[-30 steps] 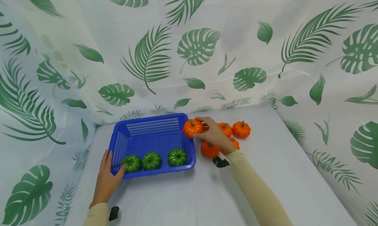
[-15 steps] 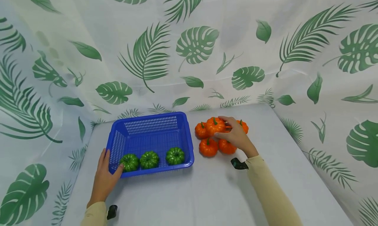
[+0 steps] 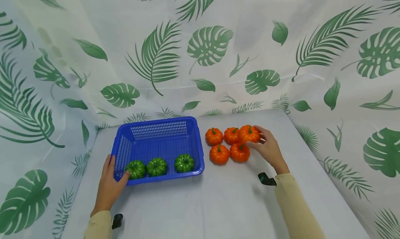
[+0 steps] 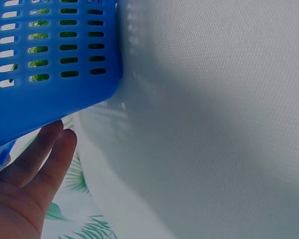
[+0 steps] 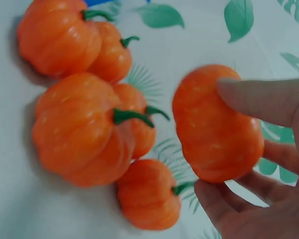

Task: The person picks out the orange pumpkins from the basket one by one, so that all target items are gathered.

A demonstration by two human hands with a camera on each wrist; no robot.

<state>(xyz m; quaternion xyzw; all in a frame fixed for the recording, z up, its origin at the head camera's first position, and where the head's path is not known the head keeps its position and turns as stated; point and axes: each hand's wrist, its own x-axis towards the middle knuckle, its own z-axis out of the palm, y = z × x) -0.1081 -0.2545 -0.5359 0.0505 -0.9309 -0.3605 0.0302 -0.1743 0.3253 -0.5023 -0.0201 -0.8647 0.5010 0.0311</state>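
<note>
A blue plastic basket [image 3: 157, 178] sits on the table, with three green pumpkins [image 3: 157, 167] along its front side. My left hand [image 3: 109, 187] holds its front left corner, the thumb at the front rim and the fingers along the outer left wall. In the left wrist view, two fingers [image 4: 57, 159] of that hand lie fairly straight below the basket wall. My right hand [image 3: 270, 150] grips a small orange pumpkin [image 5: 217, 124] between thumb and fingers. In the head view this held pumpkin is at the right of several other orange pumpkins [image 3: 219, 154], partly covering the group.
The white table [image 3: 200, 211] extends in front of the basket and to the right of the orange pumpkins. Behind it and at both sides hang white sheets with green leaf prints [image 3: 207, 46]. A small dark device [image 3: 266, 179] is at each wrist.
My right hand has carried the orange pumpkin rightward, from the basket's right rim across the other orange pumpkins to their right side. My left hand has stayed at the basket corner.
</note>
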